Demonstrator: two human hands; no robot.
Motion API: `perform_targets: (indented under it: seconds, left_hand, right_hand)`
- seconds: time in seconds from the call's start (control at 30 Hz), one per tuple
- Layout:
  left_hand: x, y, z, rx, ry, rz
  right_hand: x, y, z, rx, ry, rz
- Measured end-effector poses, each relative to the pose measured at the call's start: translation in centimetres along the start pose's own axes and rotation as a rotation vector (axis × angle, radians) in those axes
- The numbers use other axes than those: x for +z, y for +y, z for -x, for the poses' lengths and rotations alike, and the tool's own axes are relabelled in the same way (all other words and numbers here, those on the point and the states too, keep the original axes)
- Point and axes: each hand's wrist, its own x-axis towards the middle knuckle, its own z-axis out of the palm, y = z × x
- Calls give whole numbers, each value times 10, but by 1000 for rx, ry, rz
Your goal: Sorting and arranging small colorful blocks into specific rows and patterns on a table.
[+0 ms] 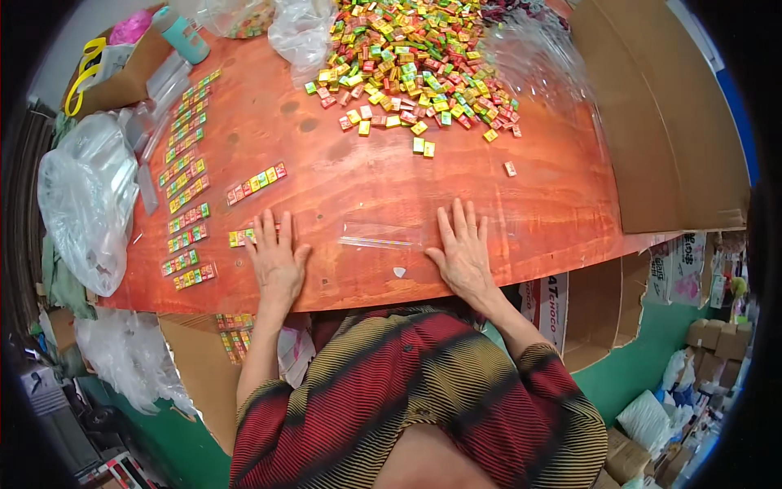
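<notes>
Both hands lie flat on an orange-red wooden table (pixel 358 175), fingers stretched out. My left hand (pixel 278 254) covers part of a row of small boxes (pixel 239 238), whose left end shows beside the fingers. Just beyond it lies another row of little red and yellow boxes (pixel 257 183). My right hand (pixel 464 253) rests on bare wood and holds nothing. Between the hands are a flat clear plastic sleeve (pixel 379 235) and a small white scrap (pixel 399 272). A single small box (pixel 511 169) lies beyond my right hand.
A big heap of small colourful boxes (pixel 407 57) fills the far middle. Several packed rows (pixel 189 194) line the left side. Clear plastic bags (pixel 90 196) hang at the left edge. A large carton (pixel 652 114) stands at right; an open carton (pixel 204 359) sits below the front edge.
</notes>
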Motion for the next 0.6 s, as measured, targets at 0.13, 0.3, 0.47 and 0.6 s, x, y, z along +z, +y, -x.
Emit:
perform_targets:
  seconds: [0.13, 0.3, 0.47, 0.6]
  left_hand:
    - [2, -8, -6, -93, 97, -47]
    - [-3, 15, -3, 17, 224, -14]
    - [6, -5, -15, 29, 247, 79]
    - [10, -28, -40, -12, 215, 41]
  right_hand:
    - [-5, -5, 3, -24, 10, 39]
    - [-9, -24, -5, -124, -27, -70]
    - [0, -30, -6, -278, -127, -57]
    - [3, -27, -9, -272, -117, -50]
